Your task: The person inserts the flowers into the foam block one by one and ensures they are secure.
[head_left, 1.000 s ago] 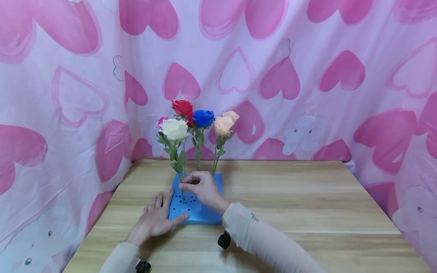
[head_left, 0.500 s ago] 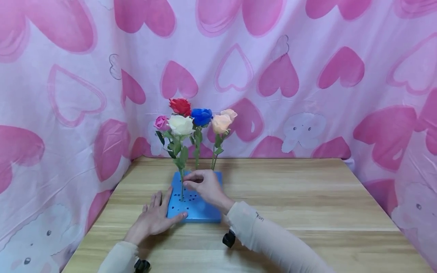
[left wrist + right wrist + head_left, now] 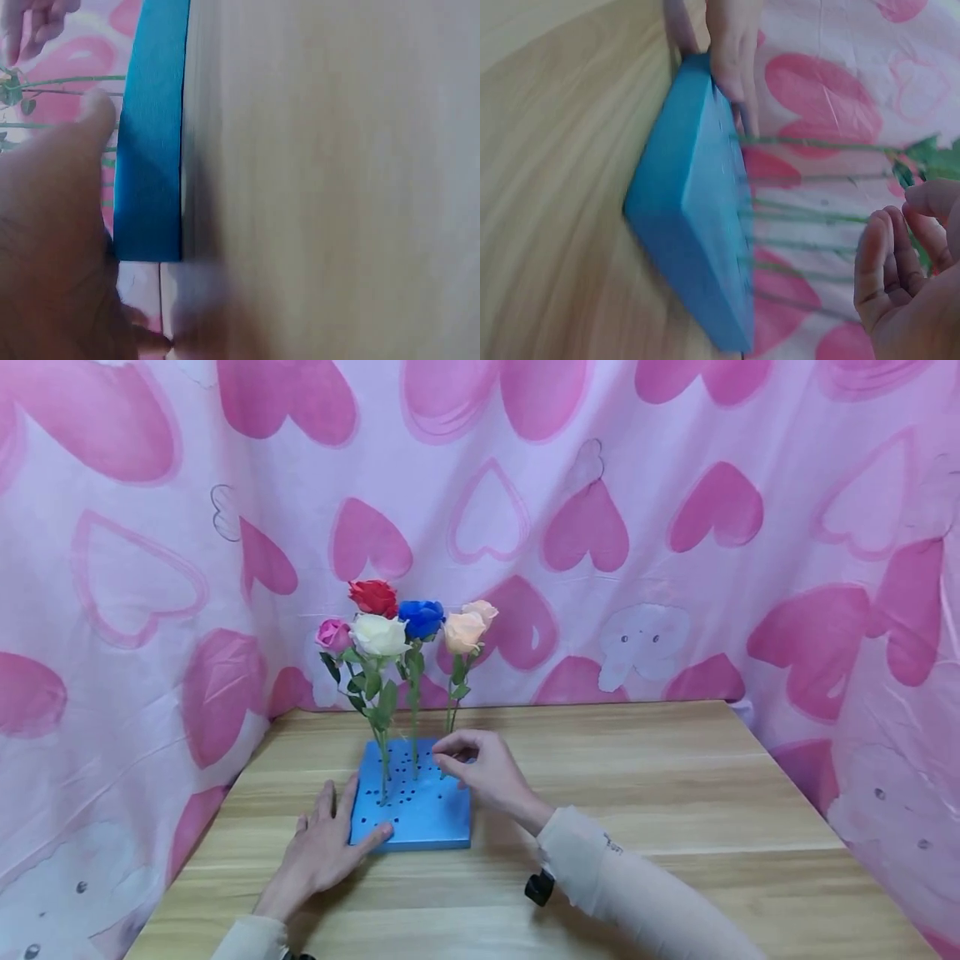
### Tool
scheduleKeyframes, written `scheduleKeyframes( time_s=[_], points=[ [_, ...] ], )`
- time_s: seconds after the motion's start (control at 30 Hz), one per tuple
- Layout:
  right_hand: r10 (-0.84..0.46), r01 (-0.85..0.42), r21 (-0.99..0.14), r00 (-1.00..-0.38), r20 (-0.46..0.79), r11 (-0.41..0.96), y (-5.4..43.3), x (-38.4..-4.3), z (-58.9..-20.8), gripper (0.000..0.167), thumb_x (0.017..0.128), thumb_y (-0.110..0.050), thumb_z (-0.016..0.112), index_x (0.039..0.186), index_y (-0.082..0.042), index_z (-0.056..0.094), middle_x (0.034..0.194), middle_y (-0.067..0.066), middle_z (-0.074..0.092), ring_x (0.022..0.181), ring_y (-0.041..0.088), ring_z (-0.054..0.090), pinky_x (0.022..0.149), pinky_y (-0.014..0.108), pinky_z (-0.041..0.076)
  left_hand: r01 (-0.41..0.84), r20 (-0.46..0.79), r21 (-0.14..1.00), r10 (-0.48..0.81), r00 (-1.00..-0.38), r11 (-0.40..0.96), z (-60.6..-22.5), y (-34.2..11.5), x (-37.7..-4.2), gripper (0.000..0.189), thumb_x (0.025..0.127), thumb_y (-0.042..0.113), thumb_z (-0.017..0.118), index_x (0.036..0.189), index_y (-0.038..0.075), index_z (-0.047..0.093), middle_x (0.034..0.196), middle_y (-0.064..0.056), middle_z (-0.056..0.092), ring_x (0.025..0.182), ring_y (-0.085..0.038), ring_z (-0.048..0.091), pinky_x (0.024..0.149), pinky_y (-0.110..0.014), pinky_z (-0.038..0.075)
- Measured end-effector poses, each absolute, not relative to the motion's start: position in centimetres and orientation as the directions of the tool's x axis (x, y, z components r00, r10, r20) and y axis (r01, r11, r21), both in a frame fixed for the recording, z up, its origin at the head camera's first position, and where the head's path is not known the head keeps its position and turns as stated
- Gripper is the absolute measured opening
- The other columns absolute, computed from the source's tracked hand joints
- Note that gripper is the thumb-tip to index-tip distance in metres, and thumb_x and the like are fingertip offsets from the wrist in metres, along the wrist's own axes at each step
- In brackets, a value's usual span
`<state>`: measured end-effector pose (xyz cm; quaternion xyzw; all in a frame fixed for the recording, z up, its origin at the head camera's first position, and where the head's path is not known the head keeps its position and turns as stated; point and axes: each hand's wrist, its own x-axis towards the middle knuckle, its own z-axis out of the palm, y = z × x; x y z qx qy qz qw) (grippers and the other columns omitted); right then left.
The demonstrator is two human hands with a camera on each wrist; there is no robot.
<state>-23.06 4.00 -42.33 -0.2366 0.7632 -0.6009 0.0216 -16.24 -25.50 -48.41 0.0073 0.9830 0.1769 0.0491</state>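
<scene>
A blue block [image 3: 431,827] with many small holes lies on the table, and artificial roses stand upright in it. The white rose [image 3: 379,636] is in front, with a magenta rose [image 3: 333,634] and a red rose [image 3: 374,597] beside and behind it. A blue rose [image 3: 422,618] and peach roses [image 3: 465,632] rise further right. My left hand [image 3: 318,853] rests spread along the block's left edge, thumb on its front corner. Over the block's right side, my right hand [image 3: 491,772] holds nothing, fingers loosely bent and apart from the stems in the right wrist view.
The wooden table [image 3: 637,793] extends well to the right of the block. A pink heart-print curtain [image 3: 585,610] hangs behind the table and along both sides. Upright stems [image 3: 810,217] stand close to my right fingers in the right wrist view.
My right hand has let go of the white rose's stem and moved right, away from it. The white rose stays upright in the block. My left hand keeps its place on the block.
</scene>
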Motion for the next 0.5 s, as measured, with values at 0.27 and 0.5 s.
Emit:
scheduleKeyframes(
  time_s=[0.27,0.5],
  points=[
    [-0.305,-0.363,-0.885,-0.912,0.274,0.291,8.2,-22.9,-42.7,0.009,0.103,-0.015,0.082,0.111,-0.018,0.084,0.100,-0.006,0.080,0.087,0.017,0.070,0.072,0.027,0.060,0.030,0.086,0.344,0.000,-0.996,0.939,-48.0,-25.9,-15.2,0.112,0.100,0.084,0.058,0.177,0.008,0.028,0.176,-0.041,0.018,0.141,-0.071,0.049,0.100,-0.086,0.049],
    [-0.307,-0.420,-0.815,-0.899,0.312,0.400,12.3,-22.4,-42.3,0.012,0.107,-0.020,0.078,0.118,-0.020,0.082,0.103,-0.009,0.080,0.091,0.015,0.071,0.080,0.031,0.061,0.049,0.286,0.462,-0.096,-0.953,0.886,-44.9,-24.9,-13.8,0.070,0.106,0.053,0.074,0.156,0.006,0.062,0.146,-0.027,0.067,0.121,-0.050,0.073,0.089,-0.067,0.063]
  ],
)
